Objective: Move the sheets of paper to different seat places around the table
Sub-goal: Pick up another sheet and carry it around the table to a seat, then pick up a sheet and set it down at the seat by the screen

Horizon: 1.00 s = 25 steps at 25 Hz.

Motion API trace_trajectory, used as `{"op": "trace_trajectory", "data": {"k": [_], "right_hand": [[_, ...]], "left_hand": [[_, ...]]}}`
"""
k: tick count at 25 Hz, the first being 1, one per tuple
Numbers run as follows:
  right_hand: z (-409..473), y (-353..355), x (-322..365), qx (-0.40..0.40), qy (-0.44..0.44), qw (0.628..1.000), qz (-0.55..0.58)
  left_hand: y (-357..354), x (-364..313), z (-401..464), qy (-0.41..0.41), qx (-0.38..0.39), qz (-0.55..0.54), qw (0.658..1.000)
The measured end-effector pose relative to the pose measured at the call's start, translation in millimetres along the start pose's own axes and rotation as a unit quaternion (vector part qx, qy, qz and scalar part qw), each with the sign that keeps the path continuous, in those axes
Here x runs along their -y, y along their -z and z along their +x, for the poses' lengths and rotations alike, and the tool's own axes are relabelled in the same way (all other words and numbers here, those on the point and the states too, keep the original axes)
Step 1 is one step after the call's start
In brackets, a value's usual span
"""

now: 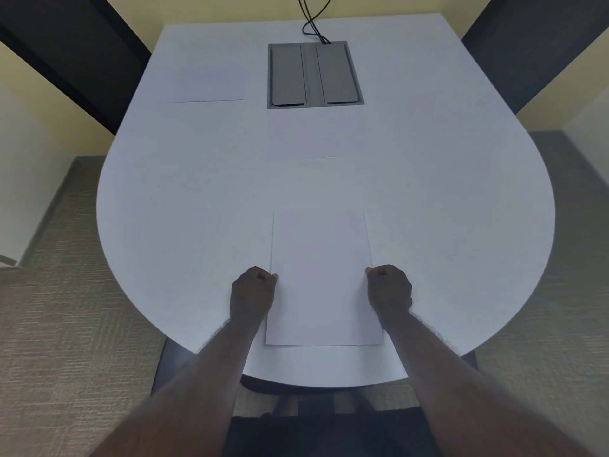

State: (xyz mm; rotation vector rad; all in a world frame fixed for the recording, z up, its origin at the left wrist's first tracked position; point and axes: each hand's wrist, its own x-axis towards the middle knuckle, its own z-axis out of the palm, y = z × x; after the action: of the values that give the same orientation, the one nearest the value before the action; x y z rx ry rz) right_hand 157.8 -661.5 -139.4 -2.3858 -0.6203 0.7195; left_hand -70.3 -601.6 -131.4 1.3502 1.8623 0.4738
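A white sheet of paper (321, 278) lies upright in front of me near the rounded near edge of the white table (184, 199). My left hand (252, 293) pinches the sheet's left edge and my right hand (390, 288) pinches its right edge, both with fingers curled. A second sheet (206, 80) lies flat at the far left of the table. A faint third sheet (316, 136) seems to lie in the middle, below the grey panel; its outline is hard to make out.
A grey cable hatch (314, 75) is set into the far middle of the table, with black cables (313, 18) running out of it. Dark chair backs stand at the far left (75, 54) and far right (534, 51). Carpet surrounds the table.
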Motion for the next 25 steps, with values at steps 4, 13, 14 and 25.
{"op": "trace_trajectory", "data": {"k": [4,13,14,25], "right_hand": [[1,-4,-1,-0.014,-0.007,1.000,0.001],[0,-6,-2,-0.033,-0.006,0.999,0.004],[0,-6,-2,-0.033,-0.006,0.999,0.005],[-17,35,25,-0.087,0.173,0.980,0.041]], "left_hand": [[-3,0,-4,0.009,-0.023,-0.002,1.000],[-5,1,-6,0.018,-0.031,0.000,0.999],[-5,2,-6,0.017,-0.030,-0.001,0.999],[15,-15,-25,-0.089,-0.049,-0.044,0.994]]}}
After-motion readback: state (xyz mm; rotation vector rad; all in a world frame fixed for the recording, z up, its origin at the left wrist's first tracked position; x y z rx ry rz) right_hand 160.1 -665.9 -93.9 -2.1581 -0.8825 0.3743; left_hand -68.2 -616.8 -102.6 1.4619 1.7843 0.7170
